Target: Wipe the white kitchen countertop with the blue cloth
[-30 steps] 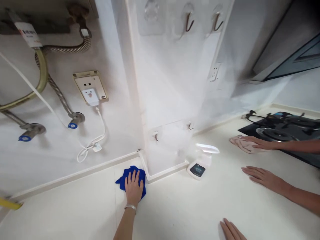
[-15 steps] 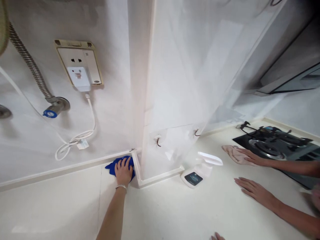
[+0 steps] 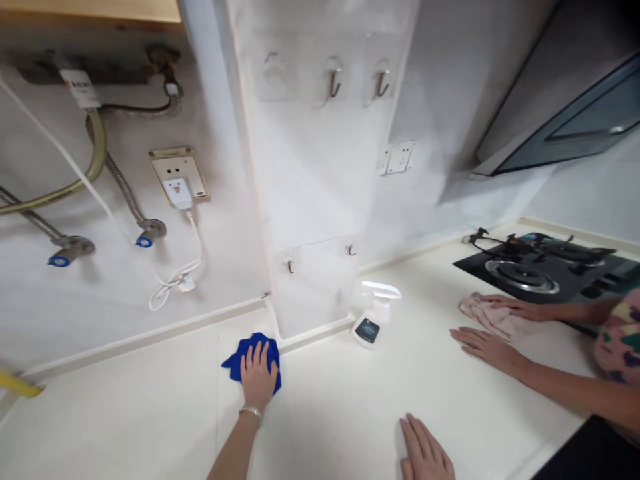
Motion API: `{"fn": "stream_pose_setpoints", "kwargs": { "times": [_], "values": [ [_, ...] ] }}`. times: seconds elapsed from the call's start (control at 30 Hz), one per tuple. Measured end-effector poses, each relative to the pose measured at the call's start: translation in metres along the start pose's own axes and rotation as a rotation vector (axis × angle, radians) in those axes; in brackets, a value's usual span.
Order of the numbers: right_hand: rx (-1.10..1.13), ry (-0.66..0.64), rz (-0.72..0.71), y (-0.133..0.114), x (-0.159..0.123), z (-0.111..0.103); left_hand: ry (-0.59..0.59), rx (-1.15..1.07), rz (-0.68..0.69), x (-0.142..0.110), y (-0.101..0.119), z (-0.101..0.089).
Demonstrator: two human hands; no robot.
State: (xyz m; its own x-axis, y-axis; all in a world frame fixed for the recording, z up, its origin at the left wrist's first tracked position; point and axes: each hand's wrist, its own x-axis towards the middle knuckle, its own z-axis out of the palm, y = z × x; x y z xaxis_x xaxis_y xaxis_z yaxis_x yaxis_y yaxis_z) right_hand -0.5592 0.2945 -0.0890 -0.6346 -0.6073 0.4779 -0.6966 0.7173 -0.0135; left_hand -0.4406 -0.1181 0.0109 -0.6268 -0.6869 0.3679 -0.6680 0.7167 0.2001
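Note:
My left hand lies flat with fingers stretched on a blue cloth, pressing it to the white countertop just in front of the wall column's base. My right hand rests flat and open on the counter at the bottom edge, holding nothing. A white spray bottle with a dark label stands by the column's foot, between my two hands and farther back.
Another person's two hands are at the right, one pressing a pink cloth beside a black gas hob. Wall pipes with blue valves, a socket with a plugged white cable, hooks and a range hood line the wall.
My left hand has drawn the blue cloth back from the corner beside the column toward me. My right hand has come further into view. The other person's hands stay by the hob.

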Motion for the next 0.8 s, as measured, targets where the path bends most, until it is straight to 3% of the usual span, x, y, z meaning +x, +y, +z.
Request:
{"fn": "stream_pose_setpoints", "kwargs": {
  "times": [0.27, 0.63, 0.8],
  "values": [
    [0.070, 0.064, 0.071, -0.023, 0.017, -0.024, -0.002, 0.077, 0.093, -0.086, 0.044, -0.013],
    [0.088, -0.037, 0.124, -0.026, 0.019, -0.039, -0.160, -0.118, 0.248, -0.161, 0.164, -0.013],
    [0.133, -0.110, 0.140, -0.025, 0.023, -0.048, -0.214, -0.197, 0.369, -0.189, 0.195, -0.022]
  ]
}}
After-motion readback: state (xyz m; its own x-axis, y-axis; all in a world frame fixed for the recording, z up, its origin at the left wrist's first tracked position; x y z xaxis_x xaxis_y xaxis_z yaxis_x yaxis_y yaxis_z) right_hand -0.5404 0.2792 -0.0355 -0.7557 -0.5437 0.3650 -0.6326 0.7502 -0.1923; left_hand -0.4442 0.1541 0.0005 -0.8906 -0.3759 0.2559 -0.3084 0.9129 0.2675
